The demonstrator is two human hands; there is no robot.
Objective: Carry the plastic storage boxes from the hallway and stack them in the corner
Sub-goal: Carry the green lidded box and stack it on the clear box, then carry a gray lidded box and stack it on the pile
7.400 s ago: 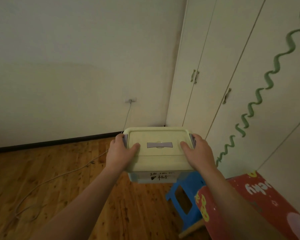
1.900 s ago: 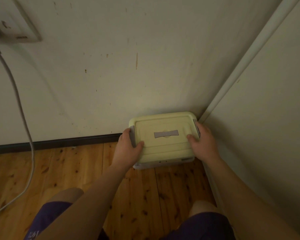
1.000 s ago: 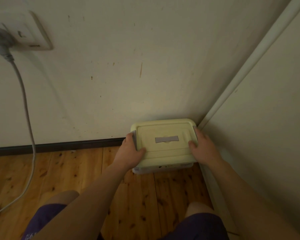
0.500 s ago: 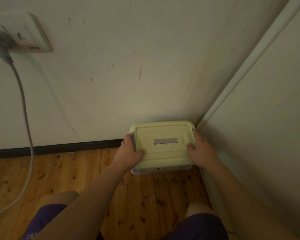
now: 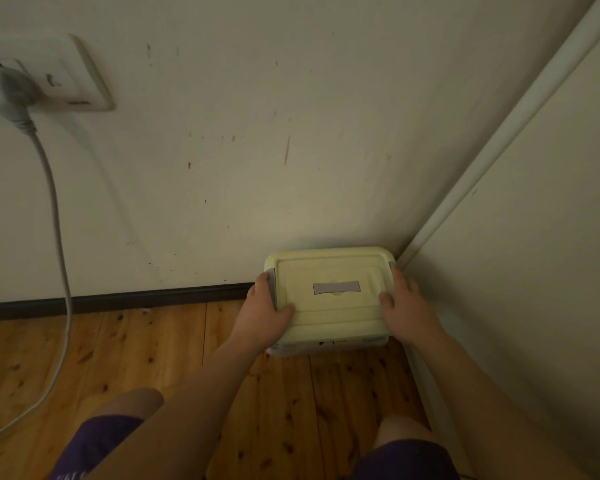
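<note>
A plastic storage box (image 5: 333,306) with a pale yellow lid, grey side latches and a grey handle strip sits on the wooden floor, tucked into the corner where the back wall meets the white wardrobe side. My left hand (image 5: 262,315) grips its left edge, thumb on the lid. My right hand (image 5: 407,311) grips the right edge, squeezed between the box and the wardrobe. The box's lower body is mostly hidden under the lid.
A wall socket (image 5: 45,81) with a plug and a grey cable (image 5: 58,244) hangs at the upper left and trails onto the floor. A dark skirting board (image 5: 118,299) runs along the wall. The wardrobe panel (image 5: 534,271) closes off the right side. My knees are at the bottom.
I carried the box across the room, crouched and set it down on the floor. Over the last second it slid slightly deeper into the corner, both hands still on it.
</note>
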